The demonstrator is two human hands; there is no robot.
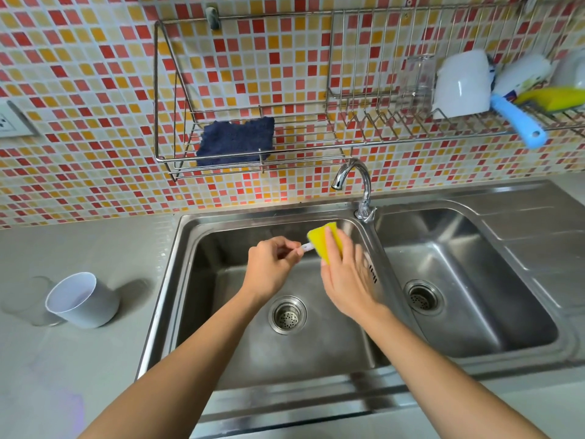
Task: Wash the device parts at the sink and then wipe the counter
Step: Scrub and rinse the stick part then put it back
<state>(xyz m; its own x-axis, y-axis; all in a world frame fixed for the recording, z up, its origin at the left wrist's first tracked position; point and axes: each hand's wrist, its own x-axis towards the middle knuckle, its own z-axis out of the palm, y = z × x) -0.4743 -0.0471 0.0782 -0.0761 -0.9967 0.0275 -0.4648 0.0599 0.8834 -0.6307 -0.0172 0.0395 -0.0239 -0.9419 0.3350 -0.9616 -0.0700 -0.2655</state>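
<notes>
**Scrubbing over left basin**

We see the left hand (269, 267) pinching a small white part (306, 247), mostly hidden. The right hand (345, 274) grips a yellow rectangular sponge (323, 240) touching it, above the steel sink (190, 248).

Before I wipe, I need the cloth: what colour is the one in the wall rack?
Dark blue cloth, head view.

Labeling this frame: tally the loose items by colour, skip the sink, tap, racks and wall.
Yellow: 2, sponge in the right hand, sponge on rack
White: 5, cup on counter, small part in the left hand, three pieces on rack
Blue: 2, cloth, brush handle
Clear: 2, glasses
Total: 11
</notes>
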